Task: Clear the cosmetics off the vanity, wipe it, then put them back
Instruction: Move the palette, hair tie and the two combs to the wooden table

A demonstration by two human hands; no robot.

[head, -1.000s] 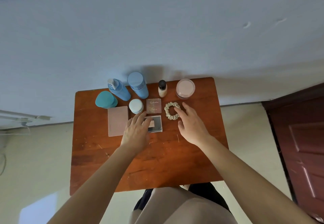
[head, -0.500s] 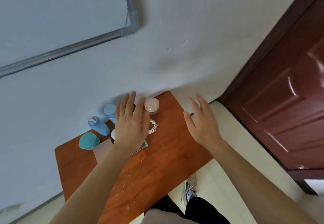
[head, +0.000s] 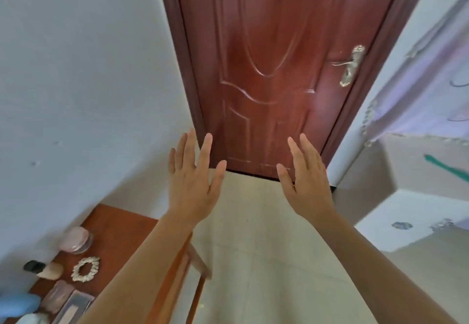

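The left hand (head: 193, 186) and the right hand (head: 307, 184) hang in the air before a red-brown door (head: 274, 57), both wide, fingers straight and spread, holding nothing. The cosmetics sit on the wooden worktop (head: 121, 224) at the lower left (blurred toward the corner): a pink jar (head: 74, 240), a cream scrunchie (head: 85, 269) just beside it, a black-capped bottle (head: 49, 271) and a blue bottle (head: 17, 303). The left forearm crosses above the worktop's edge.

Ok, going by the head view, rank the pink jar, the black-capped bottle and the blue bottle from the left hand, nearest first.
1. The pink jar, by the wall, down-left of the left hand.
2. The black-capped bottle, further left along the wall.
3. The blue bottle, blurred, at the frame's lower left edge.
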